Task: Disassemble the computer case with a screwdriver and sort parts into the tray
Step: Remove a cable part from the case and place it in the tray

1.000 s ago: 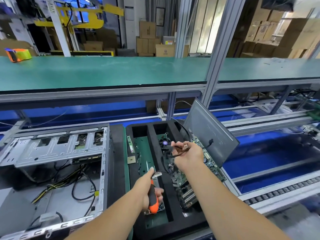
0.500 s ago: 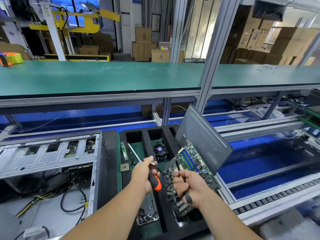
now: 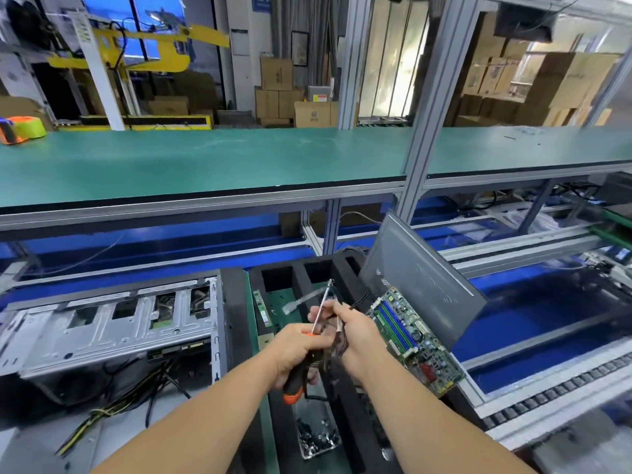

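Currently both forearms reach in from the bottom edge and meet over the black foam tray (image 3: 309, 436). Left hand (image 3: 297, 350) is wrapped around the screwdriver (image 3: 307, 357) handle, orange butt end down, shaft angled up and away, tip over the tray's far compartments. Right hand (image 3: 352, 333) sits just beside it, fingers curled on a bundle of dark cables (image 3: 337, 348) between the two hands. Computer case (image 3: 106, 333) lies open on its side left of the tray, touching its edge, loose wiring spilling toward the near side. Grey side panel (image 3: 420, 282) leans tilted at the tray's right, motherboard (image 3: 415, 340) propped against it, crowding the right hand's outer side. Small clear dish of screws (image 3: 316, 436) sits in a near compartment under the wrists. Green shelf (image 3: 205, 162) overhangs beyond.
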